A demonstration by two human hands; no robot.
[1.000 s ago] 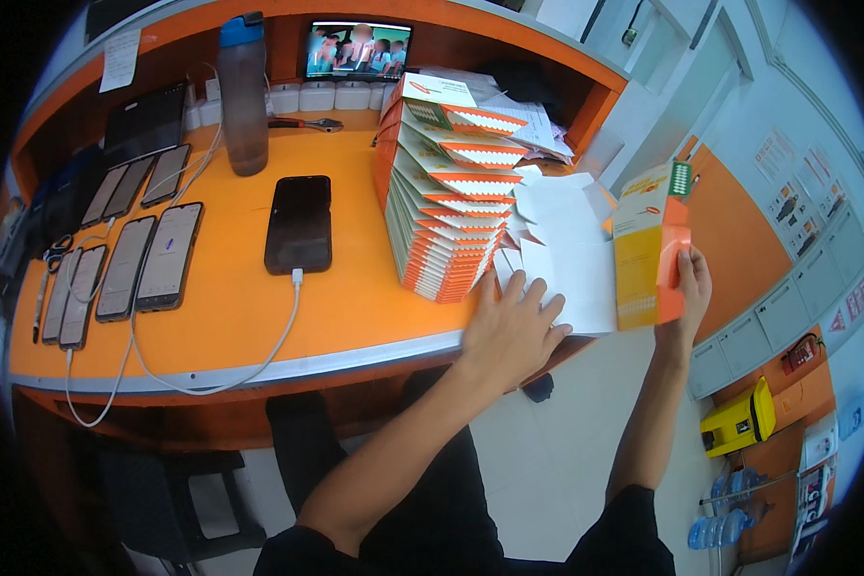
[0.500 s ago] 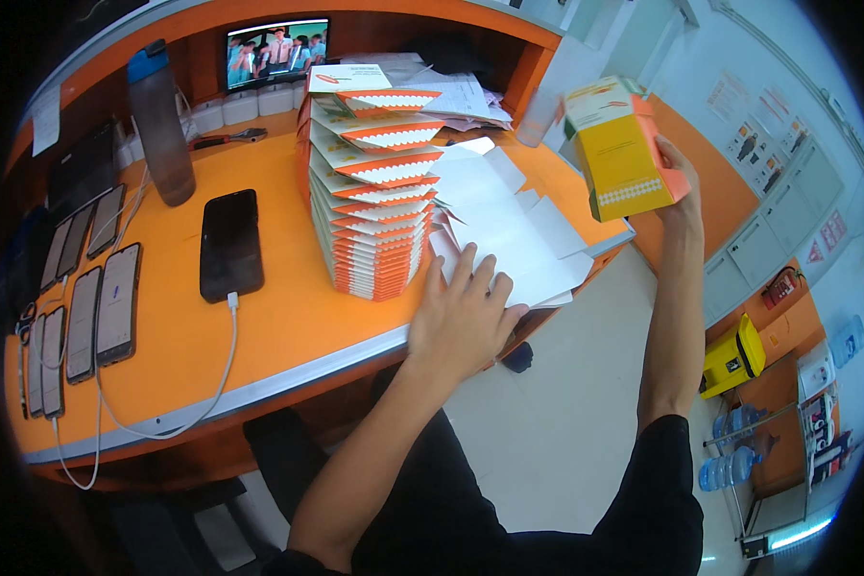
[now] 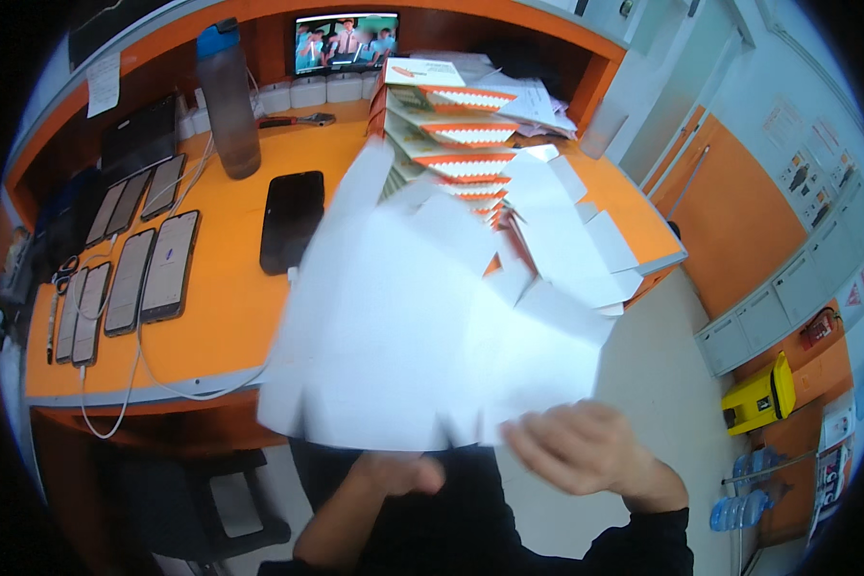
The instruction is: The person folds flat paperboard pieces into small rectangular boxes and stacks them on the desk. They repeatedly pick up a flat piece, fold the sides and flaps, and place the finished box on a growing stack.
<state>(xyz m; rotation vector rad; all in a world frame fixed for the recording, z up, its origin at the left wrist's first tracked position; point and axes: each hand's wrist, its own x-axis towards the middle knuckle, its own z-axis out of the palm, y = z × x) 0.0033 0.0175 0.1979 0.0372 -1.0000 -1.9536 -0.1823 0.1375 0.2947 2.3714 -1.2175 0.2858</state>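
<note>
A large unfolded cardboard box (image 3: 403,326), white side up and blurred by motion, spreads in front of me above the table's front edge. My right hand (image 3: 581,446) has its curled fingers at the near right edge of this cardboard. Under the near edge sits my left hand (image 3: 394,475), its thumb showing and its other fingers hidden beneath the sheet. Behind, a tall stack of folded orange-and-white boxes (image 3: 466,130) stands on the table, its lower part covered by the sheet. More flat white cardboard (image 3: 571,230) lies right of the stack, overhanging the table edge.
On the orange table (image 3: 230,317) are several phones (image 3: 130,278) with white cables, a black phone (image 3: 293,221), a bottle (image 3: 228,106), pliers (image 3: 302,120) and papers (image 3: 538,106). A screen (image 3: 346,43) stands at the back. A black stool (image 3: 202,509) is below left.
My right hand has come down from the upper right, where it held a yellow-and-orange box. My left hand has left the flat cardboard and moved down. A white sheet now spreads above both hands.
</note>
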